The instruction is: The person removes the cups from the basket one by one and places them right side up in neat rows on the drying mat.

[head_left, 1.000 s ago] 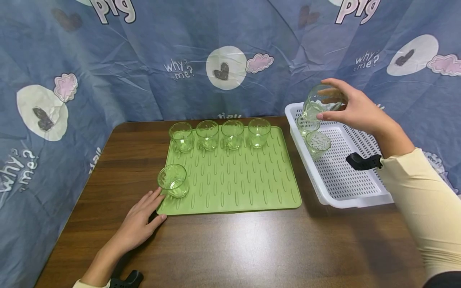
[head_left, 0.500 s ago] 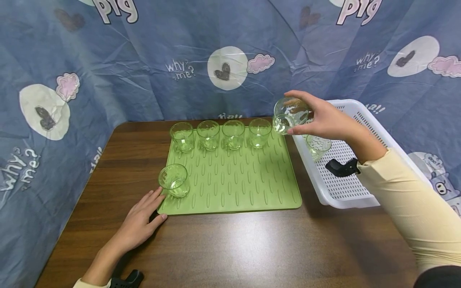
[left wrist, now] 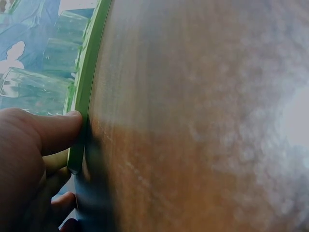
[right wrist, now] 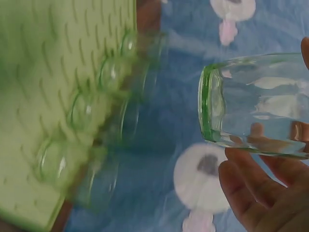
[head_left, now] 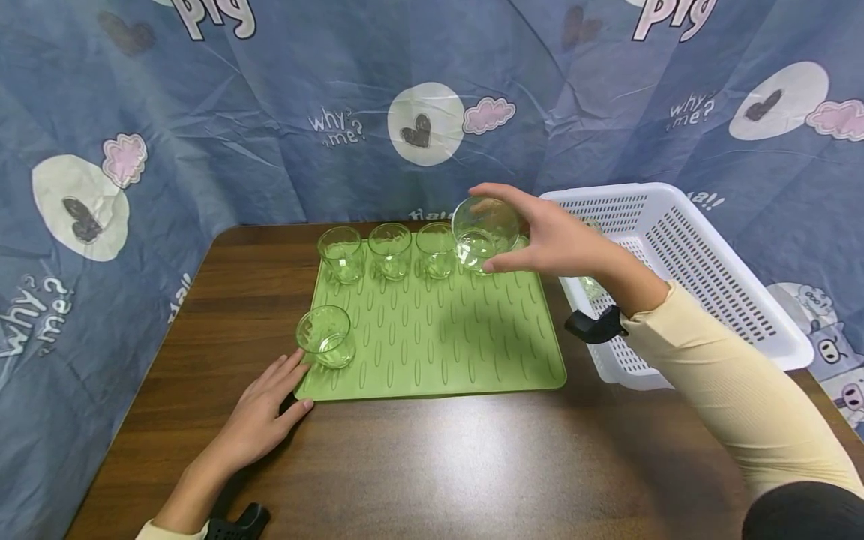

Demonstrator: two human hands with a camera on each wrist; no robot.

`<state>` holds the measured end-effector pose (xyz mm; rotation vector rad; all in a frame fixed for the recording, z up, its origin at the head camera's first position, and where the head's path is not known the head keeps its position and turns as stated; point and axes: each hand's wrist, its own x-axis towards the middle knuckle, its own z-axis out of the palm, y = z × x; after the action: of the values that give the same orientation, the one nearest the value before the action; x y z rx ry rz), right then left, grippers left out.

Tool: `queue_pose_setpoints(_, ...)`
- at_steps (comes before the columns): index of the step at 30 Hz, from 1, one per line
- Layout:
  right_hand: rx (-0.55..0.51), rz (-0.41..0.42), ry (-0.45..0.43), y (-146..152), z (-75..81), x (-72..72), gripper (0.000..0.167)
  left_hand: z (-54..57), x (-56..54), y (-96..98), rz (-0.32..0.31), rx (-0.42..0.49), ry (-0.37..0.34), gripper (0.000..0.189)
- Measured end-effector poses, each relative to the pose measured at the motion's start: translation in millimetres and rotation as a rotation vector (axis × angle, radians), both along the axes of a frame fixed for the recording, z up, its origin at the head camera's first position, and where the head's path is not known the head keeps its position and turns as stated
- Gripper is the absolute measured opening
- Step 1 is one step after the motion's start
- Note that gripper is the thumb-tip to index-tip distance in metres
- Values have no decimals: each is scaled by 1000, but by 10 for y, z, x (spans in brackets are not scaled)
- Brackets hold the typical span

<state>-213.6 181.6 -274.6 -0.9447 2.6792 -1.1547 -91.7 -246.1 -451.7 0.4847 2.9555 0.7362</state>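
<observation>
My right hand (head_left: 556, 244) grips a clear drinking glass (head_left: 484, 229) between thumb and fingers, over the back right of the green ridged mat (head_left: 432, 352). In the right wrist view the held glass (right wrist: 251, 104) shows its thick base, with the fingers along its side. On the mat a back row of upright glasses holds a left one (head_left: 342, 259), a second (head_left: 390, 255) and a third (head_left: 432, 255); a fourth is mostly hidden behind the held glass. Another glass (head_left: 326, 337) stands at the front left. My left hand (head_left: 259, 420) rests with relaxed fingers at the mat's front left corner, beside that glass.
A white perforated basket (head_left: 725, 262) stands right of the mat, with glass (head_left: 590, 289) partly visible behind my right forearm. The wooden table (head_left: 432, 465) extends in front of the mat. A blue printed curtain (head_left: 270, 150) hangs behind the table.
My right hand has carried the glass leftward from above the basket to above the mat's back right, lowering it somewhat. The left hand and the standing glasses have stayed in place.
</observation>
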Motion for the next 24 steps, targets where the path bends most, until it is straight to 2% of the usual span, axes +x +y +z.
queue_pose_setpoints(6, 1, 76, -1, -318, -93, 12, 92, -5, 4, 9, -2, 4, 0, 59)
queue_pose_setpoints(10, 9, 94, 11, -484, -126, 33, 92, 0, 3, 6, 2, 1, -2, 59)
queue_pose_setpoints(19, 26, 33, -52, -741, -238, 75, 97, 8, -11, -8, 2, -2, -21, 60)
queue_pose_setpoints(24, -43, 38, -93, -849, -401, 96, 95, -7, -19, 1, 4, -5, -22, 60)
